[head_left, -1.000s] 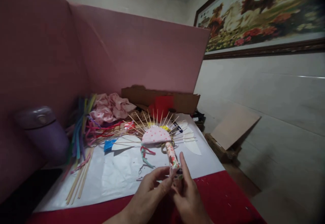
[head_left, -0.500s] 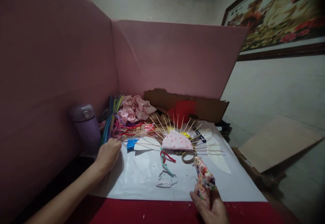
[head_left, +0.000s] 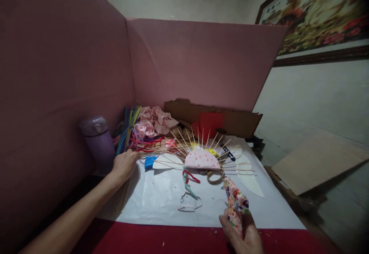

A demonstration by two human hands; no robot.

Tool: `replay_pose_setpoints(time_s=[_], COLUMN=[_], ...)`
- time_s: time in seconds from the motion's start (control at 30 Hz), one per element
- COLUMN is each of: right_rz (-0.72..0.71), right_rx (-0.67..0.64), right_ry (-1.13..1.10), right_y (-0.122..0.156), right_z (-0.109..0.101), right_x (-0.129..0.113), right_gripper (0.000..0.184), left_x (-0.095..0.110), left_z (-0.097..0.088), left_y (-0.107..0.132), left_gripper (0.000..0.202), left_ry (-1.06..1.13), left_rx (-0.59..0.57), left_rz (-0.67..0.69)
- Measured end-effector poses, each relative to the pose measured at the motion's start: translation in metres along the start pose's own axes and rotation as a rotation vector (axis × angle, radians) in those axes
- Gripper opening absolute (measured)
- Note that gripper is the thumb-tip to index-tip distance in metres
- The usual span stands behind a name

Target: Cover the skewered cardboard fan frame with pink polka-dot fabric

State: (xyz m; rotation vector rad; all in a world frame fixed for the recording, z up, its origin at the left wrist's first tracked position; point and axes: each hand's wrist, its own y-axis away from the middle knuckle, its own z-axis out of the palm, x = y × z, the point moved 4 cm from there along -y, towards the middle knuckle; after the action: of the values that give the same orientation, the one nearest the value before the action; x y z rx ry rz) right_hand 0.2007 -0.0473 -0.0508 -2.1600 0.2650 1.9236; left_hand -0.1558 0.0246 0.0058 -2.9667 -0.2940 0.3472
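Observation:
My left hand (head_left: 125, 165) is closed at the left edge of the white sheet, beside the pipe cleaners (head_left: 127, 127) and a bundle of thin wooden sticks (head_left: 150, 152). What its fingers hold, if anything, is hidden. Near the front right, my right hand (head_left: 245, 234) grips a floral-patterned glue gun (head_left: 235, 196), its narrow end pointing away to the upper left. Beyond it lies a pink dotted half-round piece (head_left: 202, 159) with thin sticks fanning out. Scissors (head_left: 215, 176) show their handles under its right side. Red and green twisted pipe cleaners (head_left: 188, 183) lie below it.
A purple bottle (head_left: 99, 140) stands left of my left hand. Crumpled pink cloth (head_left: 155, 121), twine (head_left: 176, 133) and red sheet material (head_left: 211, 123) are piled at the back. White cut pieces (head_left: 167, 161) flank the half-round. Pink panels (head_left: 196, 62) border the left and back.
The view has shifted slightly. My right hand and the glue gun have moved a little to the right; the left hand stays closed in about the same place.

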Motion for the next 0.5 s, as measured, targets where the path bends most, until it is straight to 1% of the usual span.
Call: replay_pose_setpoints(time_s=[0.1,0.2,0.33,0.5], right_rz=[-0.003,-0.011,-0.004,0.01], right_rx=[0.008,0.003,-0.02,-0.028], right_ry=[-0.001,0.025,0.027,0.019], right_y=[-0.001,-0.002,-0.003,-0.003], right_z=[0.0,0.0,0.0,0.001], right_x=[0.001,0.002,0.003,0.003], right_gripper=[0.039,0.04,0.038,0.037], left_x=[0.01,0.019,0.019,0.017], left_z=[-0.003,0.001,0.009,0.01], left_y=[-0.006,-0.014,-0.023,-0.029], left_gripper=[0.032,0.031,0.036,0.038], left_ry=[-0.002,-0.003,-0.007,0.008], left_rx=[0.037,0.048,0.046,0.059], left_rz=[0.076,0.125,0.098,0.1])
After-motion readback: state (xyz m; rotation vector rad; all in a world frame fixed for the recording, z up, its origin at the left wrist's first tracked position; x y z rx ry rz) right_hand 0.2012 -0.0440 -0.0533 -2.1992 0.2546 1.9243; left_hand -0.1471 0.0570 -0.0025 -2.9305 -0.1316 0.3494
